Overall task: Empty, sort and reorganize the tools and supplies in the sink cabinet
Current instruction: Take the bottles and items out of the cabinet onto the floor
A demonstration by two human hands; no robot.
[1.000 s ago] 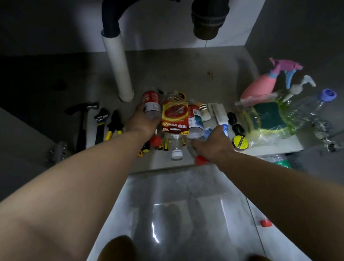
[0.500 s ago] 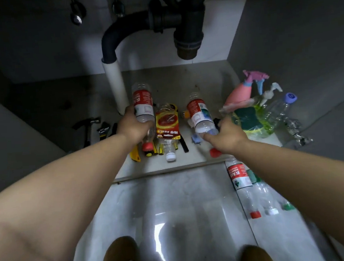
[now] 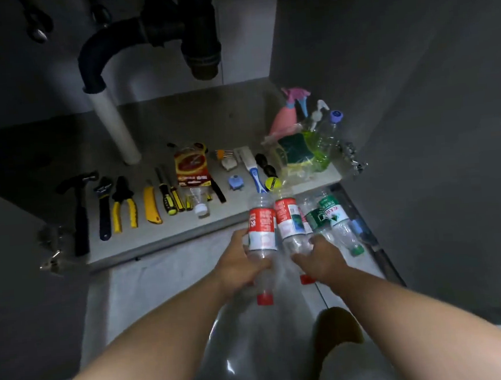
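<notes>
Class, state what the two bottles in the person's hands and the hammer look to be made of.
Left-hand bottle and right-hand bottle: clear thin plastic, glossy; you see through them. Hammer: dark head, probably metal; matte black handle, material unclear.

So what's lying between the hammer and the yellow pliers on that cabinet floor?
In the head view, a dark adjustable wrench lies between the hammer and the yellow pliers, parallel to both, on the cabinet floor.

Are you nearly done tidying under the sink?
Partly. The hammer, pliers and screwdrivers already lie in a row. The left hand and right hand each hold a red-label bottle, joining the green-label bottles on the floor. The spray bottle corner still looks jumbled.
</notes>
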